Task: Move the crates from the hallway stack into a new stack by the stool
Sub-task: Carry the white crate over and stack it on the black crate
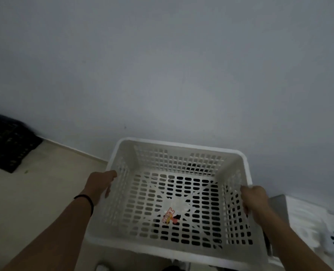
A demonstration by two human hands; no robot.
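A white slotted plastic crate (174, 151) fills the lower middle of the head view, close to the wall. My left hand (99, 184) grips its left rim and my right hand (256, 200) grips its right rim. A small red and yellow wrapper (168, 215) lies on the crate's perforated floor. Dark shapes show through the floor slots, but what lies below is hidden. A black slotted crate (7, 141) sits on the floor at the far left against the wall.
A plain pale wall (162, 65) rises right behind the white crate. Beige floor (45, 182) spreads to the left. A grey and white object (308, 222) stands at the lower right, blurred. A dark band circles my left wrist.
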